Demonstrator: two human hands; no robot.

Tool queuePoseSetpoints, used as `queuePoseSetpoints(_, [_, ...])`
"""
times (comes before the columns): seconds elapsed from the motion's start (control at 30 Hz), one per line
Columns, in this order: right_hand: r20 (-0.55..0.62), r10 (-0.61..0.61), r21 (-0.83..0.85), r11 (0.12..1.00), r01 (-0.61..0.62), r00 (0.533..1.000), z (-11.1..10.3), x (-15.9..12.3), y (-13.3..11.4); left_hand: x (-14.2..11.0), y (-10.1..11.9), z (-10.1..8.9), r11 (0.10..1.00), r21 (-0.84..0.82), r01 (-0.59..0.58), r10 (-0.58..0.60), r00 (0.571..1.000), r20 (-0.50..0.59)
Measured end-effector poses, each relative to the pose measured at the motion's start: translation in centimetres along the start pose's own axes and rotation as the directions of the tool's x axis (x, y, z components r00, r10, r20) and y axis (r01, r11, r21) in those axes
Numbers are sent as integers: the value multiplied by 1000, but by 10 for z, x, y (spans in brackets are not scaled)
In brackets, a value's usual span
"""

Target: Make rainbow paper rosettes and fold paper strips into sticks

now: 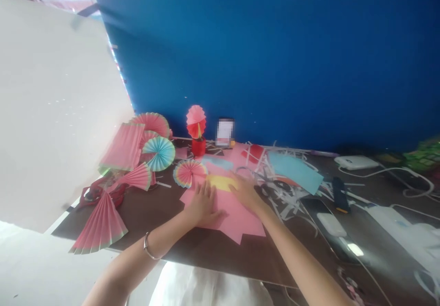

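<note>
My left hand (202,206) lies flat, fingers spread, on pink paper sheets (237,221). Its fingertips reach the near left edge of a small yellow paper piece (220,183). Over the right end of that piece is my right hand (246,192), its fingers stretched out and slightly blurred; they cover part of the paper. Just left of the yellow piece sits a round pleated paper fan (190,173), pink with a multicoloured rim. A light blue strip (217,163) lies beyond the yellow paper. Scissors (263,177) are partly visible right of my right hand.
Pleated fans, including a blue one (158,153) and a pink one (100,228), crowd the left. A red pot with a paper flower (196,122) stands behind. Rightward are paper scraps (290,200), blue paper (296,172), a phone (319,214) and cables. A blue panel (261,63) rises behind.
</note>
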State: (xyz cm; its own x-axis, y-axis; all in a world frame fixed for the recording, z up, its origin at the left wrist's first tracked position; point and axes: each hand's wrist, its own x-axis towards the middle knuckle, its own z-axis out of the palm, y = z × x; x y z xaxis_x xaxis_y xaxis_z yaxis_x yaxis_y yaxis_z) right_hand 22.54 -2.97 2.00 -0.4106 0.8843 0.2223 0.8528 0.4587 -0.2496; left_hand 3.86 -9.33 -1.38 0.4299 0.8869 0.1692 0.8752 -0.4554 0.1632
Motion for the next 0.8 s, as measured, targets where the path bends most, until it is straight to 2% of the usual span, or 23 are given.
queuePoseSetpoints(0.13, [41, 61, 60, 996, -64, 997, -7, 16, -4, 0, 3, 2, 997, 16, 78, -77, 995, -63])
queuePoseSetpoints(0.27, [-3, -22, 194, 981, 23, 1000, -10, 12, 10, 4, 8, -3, 988, 3, 152, -150, 977, -154])
queuePoseSetpoints(0.33, [-83, 32, 335, 942, -2, 996, -8, 6, 21, 8, 6, -10, 980, -78, 181, -192, 965, -178])
queuePoseSetpoints(0.4, [-136, 157, 478, 875, -74, 978, -6, -1, 30, 12, 2, -18, 941, -266, 208, -259, 950, -172])
queuePoseSetpoints(0.47, [-87, 220, 580, 804, -129, 972, -7, -7, 33, 16, -4, -23, 812, -534, 236, -355, 926, -131])
queuePoseSetpoints(0.57, [-6, 251, 678, 712, -180, 968, -12, -13, 22, 24, -10, -24, 448, -872, 197, -425, 905, -14])
queuePoseSetpoints(0.67, [96, 221, 737, 640, -219, 970, -18, -16, 5, 31, -12, -20, 145, -983, 113, -423, 905, 41])
queuePoseSetpoints(0.73, [141, 194, 767, 598, -231, 971, -19, -16, -1, 34, -13, -18, 32, -997, 74, -422, 905, 54])
queuePoseSetpoints(0.8, [155, 186, 784, 575, -236, 970, -17, -16, -3, 34, -14, -19, -18, -998, 62, -430, 901, 64])
